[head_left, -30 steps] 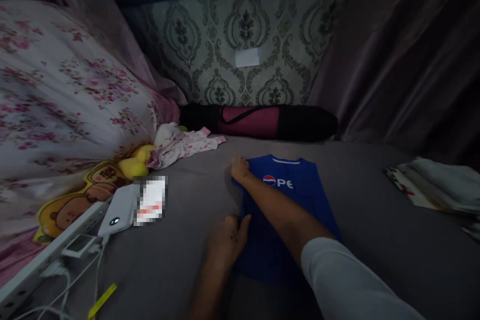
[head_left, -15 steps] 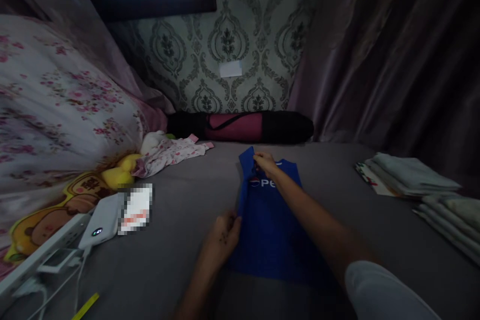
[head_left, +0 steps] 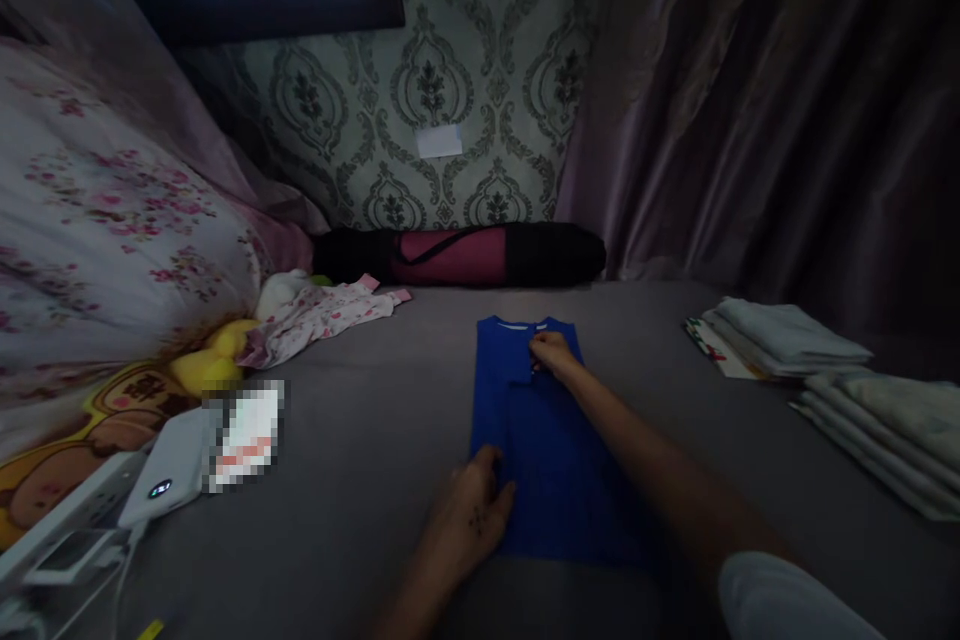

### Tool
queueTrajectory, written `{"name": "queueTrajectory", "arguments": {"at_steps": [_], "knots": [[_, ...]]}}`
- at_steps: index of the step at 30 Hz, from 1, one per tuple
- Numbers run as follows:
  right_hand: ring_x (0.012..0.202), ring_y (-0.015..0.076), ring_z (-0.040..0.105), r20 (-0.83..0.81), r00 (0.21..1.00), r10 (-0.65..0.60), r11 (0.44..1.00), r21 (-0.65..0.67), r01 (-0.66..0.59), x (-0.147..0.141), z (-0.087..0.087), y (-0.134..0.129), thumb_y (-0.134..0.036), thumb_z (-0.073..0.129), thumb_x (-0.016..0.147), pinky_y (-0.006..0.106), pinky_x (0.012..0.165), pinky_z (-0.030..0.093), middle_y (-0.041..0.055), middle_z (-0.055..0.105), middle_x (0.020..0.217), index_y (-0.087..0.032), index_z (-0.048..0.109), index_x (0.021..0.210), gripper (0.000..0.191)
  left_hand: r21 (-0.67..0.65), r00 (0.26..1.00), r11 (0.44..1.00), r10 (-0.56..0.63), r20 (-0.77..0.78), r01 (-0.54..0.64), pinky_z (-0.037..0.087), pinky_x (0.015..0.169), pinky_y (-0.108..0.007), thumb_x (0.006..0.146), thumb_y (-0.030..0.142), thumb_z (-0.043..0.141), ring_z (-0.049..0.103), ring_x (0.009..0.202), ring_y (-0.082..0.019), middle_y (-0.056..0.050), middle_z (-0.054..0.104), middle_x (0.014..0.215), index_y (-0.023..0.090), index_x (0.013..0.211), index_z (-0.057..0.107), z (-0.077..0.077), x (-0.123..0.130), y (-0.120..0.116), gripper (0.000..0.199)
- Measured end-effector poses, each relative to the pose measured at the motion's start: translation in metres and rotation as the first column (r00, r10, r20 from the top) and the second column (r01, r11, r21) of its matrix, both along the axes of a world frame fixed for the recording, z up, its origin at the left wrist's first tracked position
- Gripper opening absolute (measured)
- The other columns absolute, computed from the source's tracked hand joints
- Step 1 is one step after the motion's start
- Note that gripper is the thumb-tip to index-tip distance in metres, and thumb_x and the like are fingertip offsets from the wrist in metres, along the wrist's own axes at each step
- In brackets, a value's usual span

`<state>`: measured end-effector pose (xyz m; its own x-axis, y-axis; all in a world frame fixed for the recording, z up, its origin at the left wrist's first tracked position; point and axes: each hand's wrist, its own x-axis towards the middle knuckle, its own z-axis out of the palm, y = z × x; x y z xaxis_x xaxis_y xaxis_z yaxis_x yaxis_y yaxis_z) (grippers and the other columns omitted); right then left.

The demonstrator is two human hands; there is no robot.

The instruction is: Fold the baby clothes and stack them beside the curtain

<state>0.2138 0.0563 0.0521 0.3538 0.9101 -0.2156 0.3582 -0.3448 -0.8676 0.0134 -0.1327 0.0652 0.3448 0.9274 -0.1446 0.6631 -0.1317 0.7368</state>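
Note:
A blue T-shirt (head_left: 559, 480) lies on the grey bed sheet in front of me, its neckline at the far end. The left side is folded inward over the front and covers the printed lettering. My right hand (head_left: 553, 352) pinches the folded-over sleeve close to the neckline. Lower down, my left hand (head_left: 474, 512) rests at the shirt's left folded edge, thumb and forefinger apart and touching the cloth. My right forearm passes over the shirt's right side and hides part of it.
Folded cloths (head_left: 787, 335) and a second folded pile (head_left: 889, 430) lie at right. A black and pink long bag (head_left: 457, 257) lies along the wall. At left are a small patterned garment (head_left: 322, 320), a power bank (head_left: 169, 465), a power strip (head_left: 75, 510) and cables.
My right hand has carried the sleeve rightward, laying the shirt's left side over the lettering. My left hand has shifted slightly right and its fingers have parted. The view has turned a little right.

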Motion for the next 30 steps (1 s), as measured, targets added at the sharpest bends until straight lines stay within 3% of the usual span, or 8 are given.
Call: {"name": "queueTrajectory", "arguments": {"at_steps": [4,8,13,16,18,21,26,30], "knots": [[0.041,0.0152,0.056,0.167,0.982,0.090,0.996,-0.007,-0.090,0.000,0.000,0.001,-0.033,0.062,0.080,0.023,0.042,0.044,0.0003,0.057,0.047,-0.016,0.062,0.071,0.019,-0.021,0.999,0.999,-0.042,-0.022,0.041,0.038,0.060,-0.026,0.083,0.032,0.052,0.056,0.067,-0.017,-0.002,0.059,0.076,0.015,0.116,0.052,0.001,-0.001,-0.002,0.038],[0.074,0.0165,0.066,0.342,0.928,0.148,0.976,0.103,-0.193,0.001,0.006,0.000,-0.027,0.064,0.080,0.022,0.065,0.049,0.0039,0.070,0.081,-0.018,0.066,0.092,0.016,-0.014,0.999,0.999,-0.031,0.041,0.031,0.040,0.066,-0.026,0.084,0.032,0.051,0.057,0.072,-0.016,-0.003,0.061,0.080,0.015,0.118,0.053,0.006,0.000,-0.003,0.038],[0.102,0.0204,0.062,0.494,0.859,0.135,0.967,0.122,-0.222,0.008,0.009,-0.006,-0.016,0.058,0.083,0.027,0.087,0.044,0.0106,0.067,0.107,-0.015,0.058,0.118,0.035,-0.097,0.988,0.991,-0.078,0.130,0.091,0.040,0.061,-0.024,0.085,0.048,0.052,0.057,0.067,-0.015,-0.001,0.064,0.075,0.016,0.107,0.064,0.013,0.000,-0.002,0.040],[0.110,0.0234,0.057,0.599,0.797,0.085,0.969,0.138,-0.206,0.006,0.011,-0.011,-0.013,0.047,0.089,0.031,0.092,0.042,0.0169,0.059,0.122,-0.012,0.052,0.127,0.038,0.009,0.998,1.000,0.004,0.063,-0.005,0.040,0.061,-0.025,0.092,0.045,0.042,0.058,0.067,-0.016,-0.003,0.064,0.075,0.018,0.095,0.067,0.014,-0.004,0.002,0.036],[0.115,0.0231,0.054,0.689,0.721,0.076,0.952,0.166,-0.258,-0.002,0.013,-0.011,-0.011,0.040,0.090,0.031,0.095,0.040,0.0171,0.056,0.126,-0.011,0.051,0.128,0.040,0.149,0.999,0.989,0.017,0.027,-0.021,0.043,0.071,-0.027,0.093,0.035,0.041,0.061,0.079,-0.017,-0.005,0.066,0.086,0.019,0.096,0.066,0.013,-0.007,0.003,0.030],[0.120,0.0202,0.051,0.761,0.617,0.199,0.885,0.131,-0.447,-0.022,0.013,-0.005,-0.011,0.033,0.092,0.028,0.101,0.036,0.0154,0.056,0.128,-0.010,0.052,0.129,0.041,0.264,0.995,0.959,-0.095,-0.041,0.102,0.044,0.087,-0.030,0.092,0.026,0.044,0.059,0.097,-0.020,-0.007,0.064,0.100,0.020,0.100,0.065,0.010,-0.009,0.002,0.023],[0.141,0.0219,0.026,0.783,0.443,0.437,0.747,-0.042,-0.663,-0.060,-0.001,0.017,-0.030,0.028,0.098,0.036,0.116,0.015,0.0132,0.035,0.151,-0.008,0.039,0.142,0.051,0.244,0.963,0.934,-0.233,-0.134,0.259,0.042,0.102,-0.041,0.086,0.027,0.057,0.048,0.123,-0.026,-0.012,0.053,0.132,0.019,0.120,0.059,0.004,-0.006,0.000,0.035],[0.144,0.0243,0.014,0.788,0.372,0.492,0.736,-0.147,-0.661,-0.074,-0.014,0.036,-0.043,0.023,0.098,0.041,0.117,0.006,0.0136,0.024,0.156,-0.006,0.030,0.147,0.062,0.166,0.949,0.939,-0.279,-0.149,0.302,0.030,0.113,-0.048,0.086,0.030,0.058,0.021,0.143,-0.028,-0.013,0.025,0.155,0.019,0.143,0.037,-0.003,-0.008,0.001,0.061]]}}
